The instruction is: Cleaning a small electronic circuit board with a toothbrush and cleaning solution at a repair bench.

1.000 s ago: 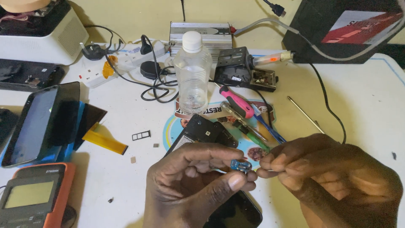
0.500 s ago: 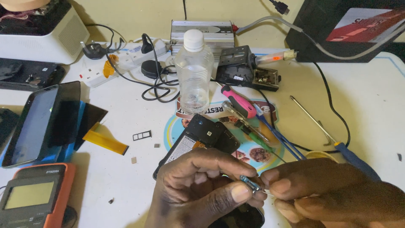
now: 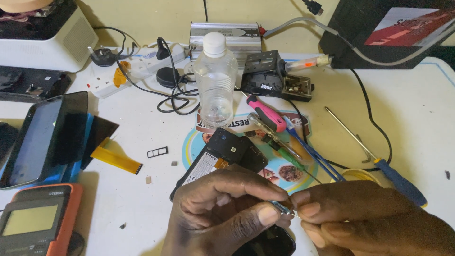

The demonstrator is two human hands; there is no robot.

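Observation:
My left hand [image 3: 222, 213] pinches a small blue-and-metal part [image 3: 280, 206] between thumb and forefinger. My right hand [image 3: 374, 220] meets it from the right, its fingertips closed on the same small part and on what looks like a thin pin. Under both hands lies an opened black phone [image 3: 222, 154] with its back off, resting on a round printed mat [image 3: 194, 142]. A dark phone screen [image 3: 270, 242] shows below my left hand.
A clear plastic bottle [image 3: 215, 80] stands behind the phone. Pink-handled [image 3: 265, 114] and blue-handled [image 3: 395, 181] screwdrivers lie to the right. A tablet [image 3: 35, 140], an orange multimeter [image 3: 35, 220], a power strip [image 3: 132, 66], cables and a soldering stand [image 3: 275, 76] crowd the table.
Both hands have dropped lower and closer to me. The small part has turned edge-on between my fingers. The blue-handled screwdriver has come into view.

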